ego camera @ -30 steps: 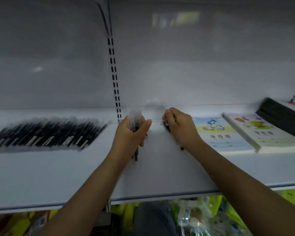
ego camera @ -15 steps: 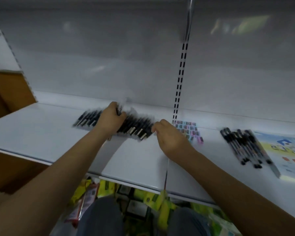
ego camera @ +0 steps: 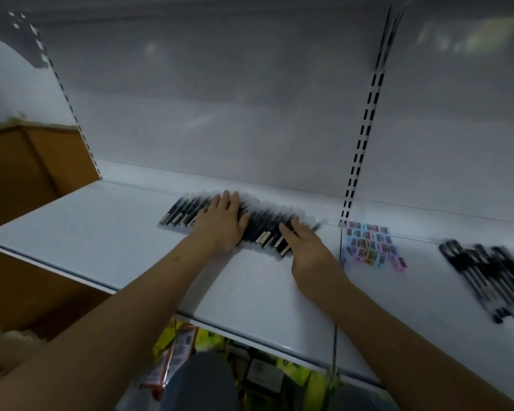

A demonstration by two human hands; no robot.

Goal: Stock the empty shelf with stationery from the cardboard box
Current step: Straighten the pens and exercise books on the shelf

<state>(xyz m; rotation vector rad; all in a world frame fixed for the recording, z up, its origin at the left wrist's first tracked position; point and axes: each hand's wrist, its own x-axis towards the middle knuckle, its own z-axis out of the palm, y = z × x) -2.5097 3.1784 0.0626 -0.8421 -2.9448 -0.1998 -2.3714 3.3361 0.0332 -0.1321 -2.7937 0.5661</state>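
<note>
left hand (ego camera: 220, 225): flat, fingers straight, pressing long row of black pens (ego camera: 258, 225) to level it | right hand (ego camera: 304, 243): released, fingers steadying row's right end | row lies on white metal shelf (ego camera: 101, 232), near back edge

Our left hand (ego camera: 220, 225) covers part of the blurred pen row (ego camera: 258, 226); the right-hand pens (ego camera: 484, 280) smear past the edge.

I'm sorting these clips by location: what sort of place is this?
Most likely a shop aisle. A white shelf on slotted uprights carries a row of pens under both flat hands, small colourful erasers beside them, and packaged goods on the level below.
</note>
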